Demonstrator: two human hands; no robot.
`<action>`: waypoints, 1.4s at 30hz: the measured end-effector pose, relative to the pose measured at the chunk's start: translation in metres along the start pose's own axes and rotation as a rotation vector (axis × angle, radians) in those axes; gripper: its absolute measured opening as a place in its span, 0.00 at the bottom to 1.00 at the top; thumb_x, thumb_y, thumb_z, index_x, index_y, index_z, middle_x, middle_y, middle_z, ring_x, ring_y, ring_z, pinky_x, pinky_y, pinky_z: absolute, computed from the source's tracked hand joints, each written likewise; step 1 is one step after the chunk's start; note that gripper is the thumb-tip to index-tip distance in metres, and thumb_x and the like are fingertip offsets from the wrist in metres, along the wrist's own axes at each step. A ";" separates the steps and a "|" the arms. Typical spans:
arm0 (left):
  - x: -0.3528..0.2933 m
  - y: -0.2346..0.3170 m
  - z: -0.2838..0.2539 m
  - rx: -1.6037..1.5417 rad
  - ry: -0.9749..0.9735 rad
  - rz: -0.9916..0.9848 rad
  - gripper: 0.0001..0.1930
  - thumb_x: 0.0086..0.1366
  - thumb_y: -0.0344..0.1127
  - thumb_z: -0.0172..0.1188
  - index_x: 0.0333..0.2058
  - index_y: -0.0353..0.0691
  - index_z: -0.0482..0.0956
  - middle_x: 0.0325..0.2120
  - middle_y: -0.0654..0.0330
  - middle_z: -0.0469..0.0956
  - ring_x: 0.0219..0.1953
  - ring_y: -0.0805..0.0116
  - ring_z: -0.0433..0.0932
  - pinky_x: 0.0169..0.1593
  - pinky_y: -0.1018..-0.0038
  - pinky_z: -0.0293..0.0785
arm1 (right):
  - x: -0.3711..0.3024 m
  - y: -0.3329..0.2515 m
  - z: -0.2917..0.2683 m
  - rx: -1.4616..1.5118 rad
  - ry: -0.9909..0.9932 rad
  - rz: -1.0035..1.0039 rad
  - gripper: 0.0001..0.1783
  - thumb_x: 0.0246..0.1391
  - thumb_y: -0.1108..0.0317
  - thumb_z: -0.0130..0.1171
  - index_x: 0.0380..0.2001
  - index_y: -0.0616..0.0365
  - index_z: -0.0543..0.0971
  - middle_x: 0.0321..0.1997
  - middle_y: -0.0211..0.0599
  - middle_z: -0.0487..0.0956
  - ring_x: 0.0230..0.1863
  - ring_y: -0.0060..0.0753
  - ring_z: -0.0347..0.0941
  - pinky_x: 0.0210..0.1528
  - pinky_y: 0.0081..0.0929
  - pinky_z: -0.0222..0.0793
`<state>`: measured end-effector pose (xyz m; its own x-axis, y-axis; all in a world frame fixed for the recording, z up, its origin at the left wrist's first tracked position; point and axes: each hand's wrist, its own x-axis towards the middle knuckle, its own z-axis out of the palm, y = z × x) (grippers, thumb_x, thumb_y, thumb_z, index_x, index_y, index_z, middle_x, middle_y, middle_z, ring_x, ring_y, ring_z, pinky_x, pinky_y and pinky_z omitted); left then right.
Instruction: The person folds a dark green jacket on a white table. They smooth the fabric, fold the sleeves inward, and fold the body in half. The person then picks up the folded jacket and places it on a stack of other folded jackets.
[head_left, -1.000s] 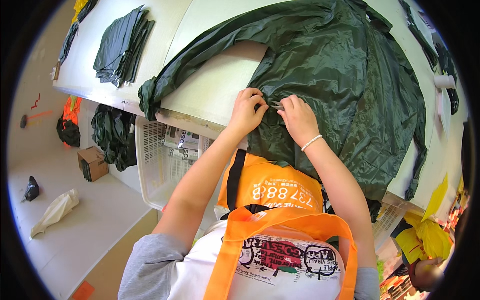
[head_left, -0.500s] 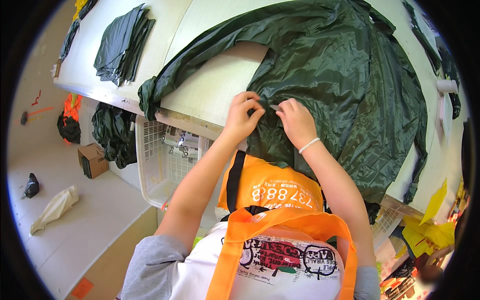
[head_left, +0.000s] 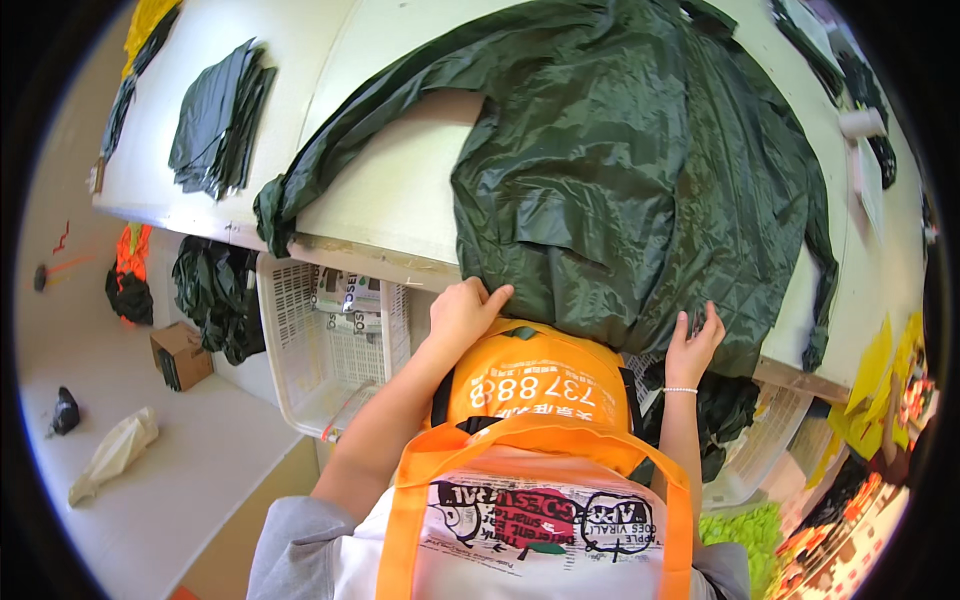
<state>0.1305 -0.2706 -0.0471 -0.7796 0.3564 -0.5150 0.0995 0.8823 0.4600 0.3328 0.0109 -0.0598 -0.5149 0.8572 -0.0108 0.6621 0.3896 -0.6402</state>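
Left hand [head_left: 465, 312]: pinching the dark green jacket [head_left: 640, 180] hem, 7 o'clock of it
Right hand [head_left: 692, 345]: gripping the hem at 5 o'clock
Table [head_left: 400, 190]: under jacket

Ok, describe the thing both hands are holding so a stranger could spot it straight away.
On the white table lies a dark green jacket, its hem gripped by the left hand and right hand. Unlike the folded pile of dark green pieces, it is spread out, one sleeve trailing left.
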 end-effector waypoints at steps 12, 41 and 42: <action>-0.025 0.013 0.005 -1.364 0.230 -0.232 0.07 0.69 0.33 0.51 0.30 0.39 0.69 0.27 0.71 0.71 0.27 0.83 0.64 0.33 0.84 0.62 | 0.010 0.073 -0.011 0.015 0.072 0.063 0.32 0.53 0.62 0.64 0.60 0.58 0.67 0.70 0.43 0.57 0.49 0.36 0.74 0.48 0.25 0.69; 0.126 0.049 -0.034 -0.036 0.215 0.281 0.12 0.52 0.41 0.67 0.26 0.37 0.82 0.18 0.56 0.79 0.24 0.63 0.78 0.32 0.70 0.72 | 0.111 -0.077 0.093 0.491 -0.756 0.438 0.16 0.51 0.59 0.65 0.28 0.64 0.80 0.23 0.27 0.76 0.22 0.19 0.67 0.28 0.19 0.64; 0.127 0.057 -0.034 0.074 0.257 0.277 0.12 0.52 0.41 0.67 0.26 0.38 0.82 0.19 0.57 0.79 0.24 0.61 0.77 0.33 0.68 0.72 | 0.110 -0.078 0.093 0.509 -0.763 0.465 0.16 0.51 0.59 0.65 0.27 0.64 0.80 0.23 0.27 0.76 0.21 0.20 0.67 0.27 0.20 0.63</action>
<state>0.0164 -0.1857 -0.0617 -0.8454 0.5042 -0.1765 0.3651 0.7866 0.4980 0.1742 0.0434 -0.0821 -0.5930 0.3752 -0.7125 0.6664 -0.2680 -0.6958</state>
